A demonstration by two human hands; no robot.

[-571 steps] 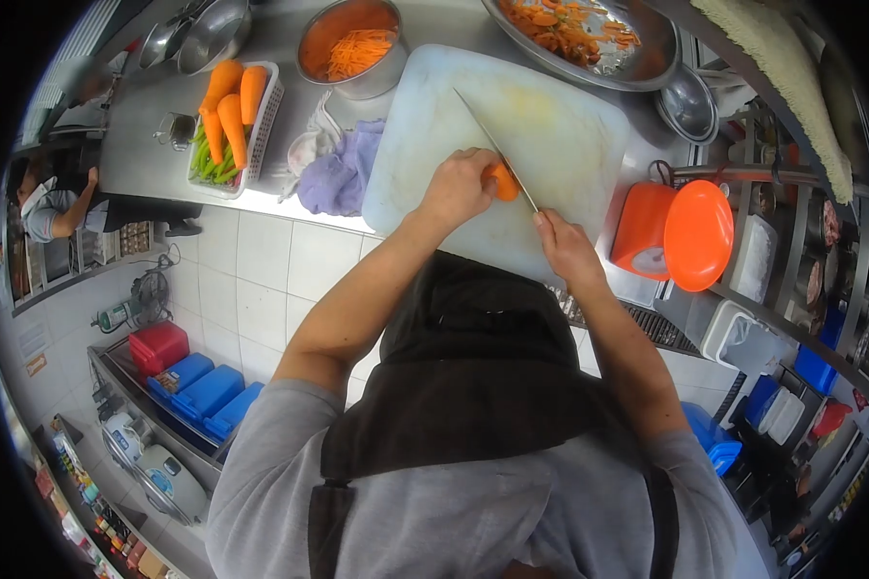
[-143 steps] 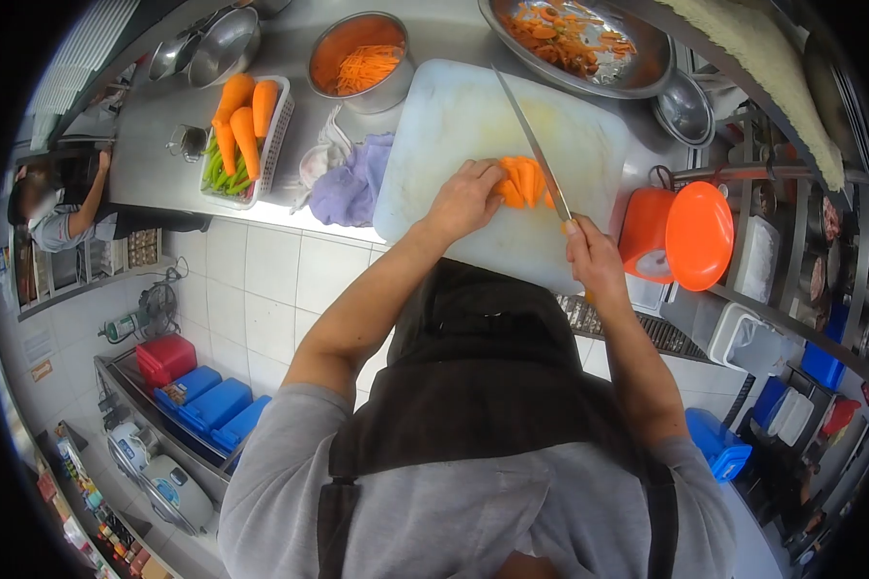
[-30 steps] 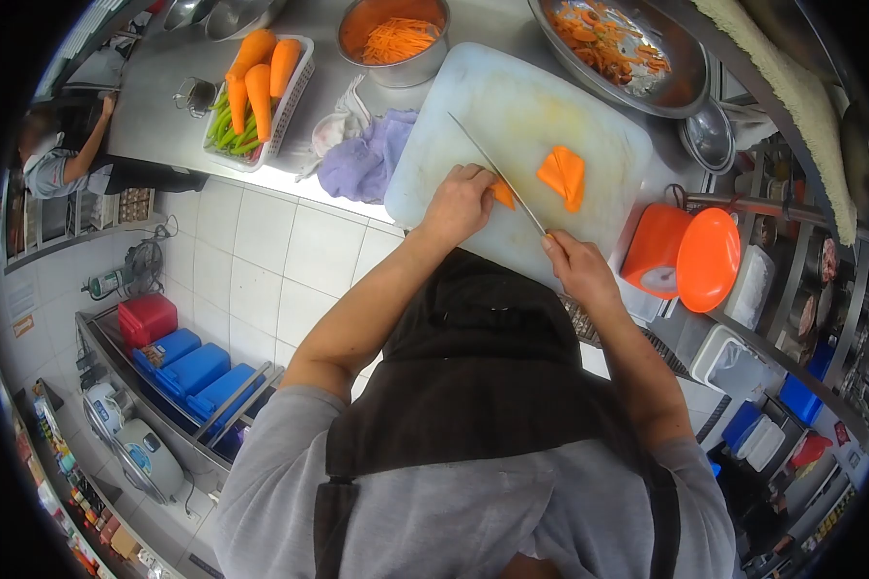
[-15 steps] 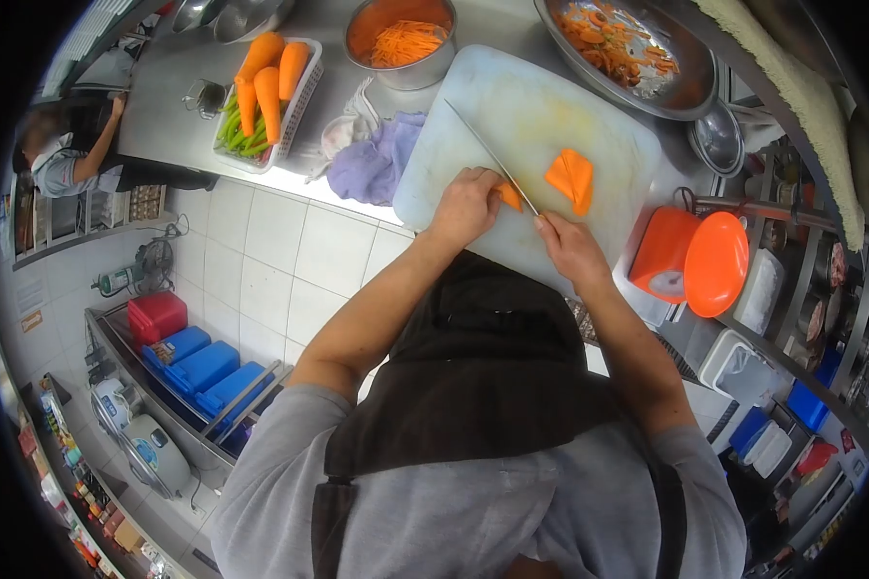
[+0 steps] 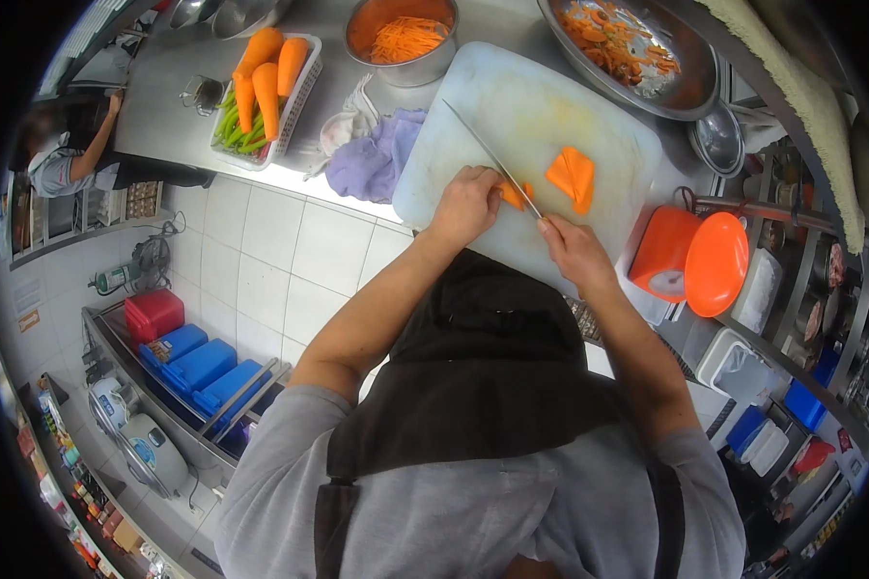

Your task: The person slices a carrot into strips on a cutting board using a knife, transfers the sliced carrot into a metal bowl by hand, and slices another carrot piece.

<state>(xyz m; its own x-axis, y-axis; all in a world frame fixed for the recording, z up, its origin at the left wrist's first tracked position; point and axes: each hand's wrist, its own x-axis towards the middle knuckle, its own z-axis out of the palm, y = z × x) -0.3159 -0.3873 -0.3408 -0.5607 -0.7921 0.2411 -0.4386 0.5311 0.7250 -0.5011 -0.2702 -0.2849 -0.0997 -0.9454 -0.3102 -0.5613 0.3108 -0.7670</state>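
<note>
A white cutting board point(image 5: 454, 154) lies on the steel counter in front of me. My left hand point(image 5: 468, 203), fingers curled, presses a small carrot piece point(image 5: 512, 195) on the board. In my right hand point(image 5: 572, 246) is the handle of a long knife point(image 5: 481, 141), whose blade points away to the upper left and crosses beside the carrot piece. Thin bits of carrot lie at the blade. To the right of the knife sit overlapping flat carrot slices point(image 5: 571, 178), touched by neither hand.
Behind the board stand a steel bowl of carrot strips point(image 5: 444, 53) and a wide bowl of peelings point(image 5: 700, 92). Left are a purple cloth point(image 5: 365, 169) and a basket of carrots and green vegetables point(image 5: 304, 89). An orange scale point(image 5: 661, 241) stands right. Another person point(image 5: 63, 164) is far left.
Since the older frames, the carrot has been cut into slices, and some now lie apart on the right. In the last second the knife has shifted slightly along the piece under my left hand.
</note>
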